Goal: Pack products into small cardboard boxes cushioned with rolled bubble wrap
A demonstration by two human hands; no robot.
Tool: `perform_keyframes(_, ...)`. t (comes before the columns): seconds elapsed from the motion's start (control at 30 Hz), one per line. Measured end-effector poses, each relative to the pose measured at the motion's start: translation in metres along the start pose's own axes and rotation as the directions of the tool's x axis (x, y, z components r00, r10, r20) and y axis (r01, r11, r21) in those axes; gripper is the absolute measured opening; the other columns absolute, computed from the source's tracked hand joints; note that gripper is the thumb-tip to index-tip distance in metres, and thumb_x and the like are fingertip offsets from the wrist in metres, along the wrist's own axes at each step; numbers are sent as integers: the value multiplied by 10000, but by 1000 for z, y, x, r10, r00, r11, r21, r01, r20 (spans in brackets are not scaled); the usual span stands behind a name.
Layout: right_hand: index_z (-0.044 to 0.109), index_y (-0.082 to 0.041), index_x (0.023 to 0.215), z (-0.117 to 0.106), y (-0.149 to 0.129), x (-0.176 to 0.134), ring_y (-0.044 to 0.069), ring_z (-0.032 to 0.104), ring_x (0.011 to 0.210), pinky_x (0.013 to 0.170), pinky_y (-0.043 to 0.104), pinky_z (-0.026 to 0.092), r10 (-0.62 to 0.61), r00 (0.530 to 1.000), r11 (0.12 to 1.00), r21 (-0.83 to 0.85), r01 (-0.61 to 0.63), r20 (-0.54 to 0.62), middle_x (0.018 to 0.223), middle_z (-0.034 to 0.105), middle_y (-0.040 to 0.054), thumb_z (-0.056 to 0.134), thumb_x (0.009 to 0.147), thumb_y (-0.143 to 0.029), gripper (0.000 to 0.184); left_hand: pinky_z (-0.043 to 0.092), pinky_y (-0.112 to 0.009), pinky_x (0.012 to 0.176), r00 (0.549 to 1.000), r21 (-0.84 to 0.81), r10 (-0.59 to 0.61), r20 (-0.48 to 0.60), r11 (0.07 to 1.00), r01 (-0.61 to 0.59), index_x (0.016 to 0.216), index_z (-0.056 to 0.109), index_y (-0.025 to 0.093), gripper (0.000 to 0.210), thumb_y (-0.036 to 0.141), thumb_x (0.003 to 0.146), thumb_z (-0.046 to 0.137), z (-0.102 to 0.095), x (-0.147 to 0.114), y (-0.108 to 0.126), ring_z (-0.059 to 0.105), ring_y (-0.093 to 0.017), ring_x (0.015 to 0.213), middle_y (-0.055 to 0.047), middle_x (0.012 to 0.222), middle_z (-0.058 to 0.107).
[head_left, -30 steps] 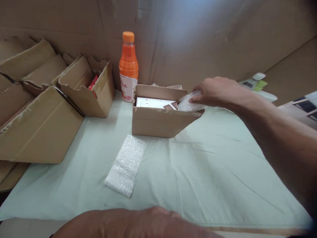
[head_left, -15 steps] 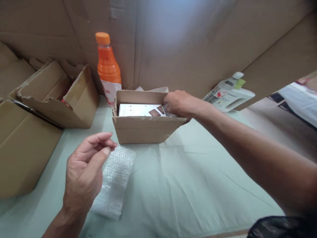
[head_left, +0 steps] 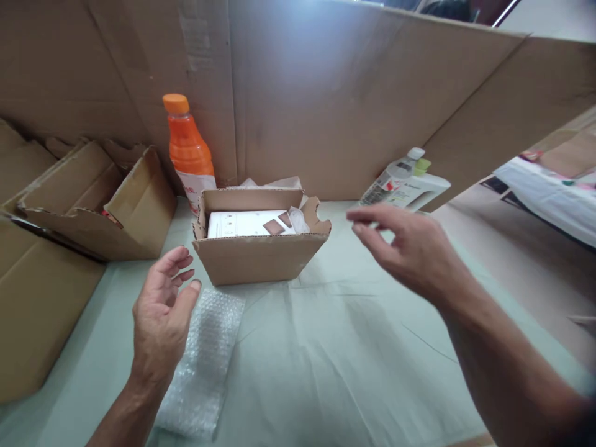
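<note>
Brown cardboard [head_left: 298,112] is set as a backdrop across the upper frame, behind a surface spread with pale green cloth [head_left: 354,379]. At far left, cartons [head_left: 46,298] are grouped. In the lower left, the left hand [head_left: 162,316] is held with fingers loosely curled and parted from the thumb; nothing is gripped. Behind it, an orange bottle [head_left: 189,149] is seen. Bubble wrap [head_left: 205,360] is laid to the right of and below the left fingertips, its long axis directed from the bottom edge up and slightly right, towards the box [head_left: 256,264]; the left hand is nearer, though contact cannot be told. At centre, a white pack [head_left: 237,225] and clear plastic [head_left: 298,220] are contained in the box. Right of centre, the right hand [head_left: 405,248] is held apart from the box, fingers extended, thumb separated, nothing grasped.
</note>
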State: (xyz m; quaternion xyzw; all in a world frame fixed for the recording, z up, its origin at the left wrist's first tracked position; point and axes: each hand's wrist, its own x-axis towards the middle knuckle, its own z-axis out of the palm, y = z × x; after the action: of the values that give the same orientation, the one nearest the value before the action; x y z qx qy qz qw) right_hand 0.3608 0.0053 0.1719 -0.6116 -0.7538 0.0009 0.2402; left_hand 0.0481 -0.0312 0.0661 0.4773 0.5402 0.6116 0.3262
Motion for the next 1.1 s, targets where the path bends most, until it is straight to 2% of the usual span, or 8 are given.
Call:
perform_keyframes(0.17, 559, -182, 1329, 81, 9, -25, 262, 679, 945, 742, 375, 564, 121, 965, 923, 332, -197, 234, 1198, 701, 115, 672, 813, -385, 566, 477, -348, 1021, 984, -2, -81, 157, 997, 83, 1368, 523, 231, 577, 237, 812, 675, 14, 21, -22, 593, -216, 1196, -75, 1313, 622)
perform_keyframes(0.27, 553, -183, 1311, 105, 4, -12, 241, 658, 816, 758, 391, 547, 157, 960, 893, 383, -238, 230, 1041, 725, 74, 638, 812, -345, 532, 483, -319, 971, 987, 4, -72, 142, 997, 72, 1242, 597, 189, 467, 232, 782, 667, 35, 30, -22, 641, -192, 1046, -50, 1138, 683)
perform_keyframes(0.37, 594, -168, 1215, 81, 20, -29, 235, 637, 753, 724, 379, 529, 241, 960, 893, 354, -277, 145, 968, 724, 77, 630, 795, -348, 458, 488, -326, 956, 981, -58, -30, 190, 997, 42, 1234, 594, 180, 462, 229, 777, 643, 68, 20, -9, 649, -197, 1023, -52, 1104, 697)
perform_keyframes(0.53, 612, -177, 872, 31, 58, -122, 230, 596, 641, 616, 358, 481, 431, 897, 890, 206, -406, -95, 763, 677, 80, 630, 794, -507, 339, 479, -340, 989, 908, -137, -15, 419, 987, 79, 1213, 609, 190, 423, 228, 792, 619, 110, -34, 2, 632, -215, 1107, -78, 1199, 682)
perform_keyframes(0.67, 599, -177, 902, 40, 45, -178, 188, 547, 561, 588, 347, 491, 470, 877, 864, 256, -434, -100, 764, 670, 66, 626, 819, -487, 322, 485, -339, 983, 869, -122, -110, 483, 974, 191, 1216, 593, 181, 415, 265, 810, 620, 102, -63, -8, 634, -214, 1103, -85, 1250, 664)
perform_keyframes(0.9, 551, -200, 1262, 65, 37, -207, 263, 647, 888, 744, 402, 567, 359, 908, 902, 331, -278, -215, 1049, 675, 109, 606, 898, -331, 390, 434, -381, 1069, 870, 24, -192, 454, 979, 204, 1290, 553, 253, 541, 343, 780, 708, 85, -85, -16, 535, -249, 1263, -59, 1323, 594)
perform_keyframes(1.0, 491, -213, 1369, 71, 50, -214, 277, 642, 976, 786, 426, 577, 330, 909, 916, 320, -243, -254, 1118, 658, 117, 589, 913, -292, 473, 438, -378, 1055, 869, 38, -227, 440, 971, 235, 1310, 534, 282, 554, 347, 788, 709, 98, -95, -21, 507, -242, 1274, -51, 1316, 586)
perform_keyframes(1.1, 488, -215, 1377, 68, 80, -219, 283, 634, 1024, 793, 431, 587, 365, 870, 912, 314, -263, -332, 1159, 649, 123, 595, 913, -304, 485, 422, -408, 1076, 856, -29, -216, 469, 965, 259, 1287, 536, 252, 565, 338, 759, 720, 140, -96, -26, 530, -246, 1239, -67, 1271, 604)
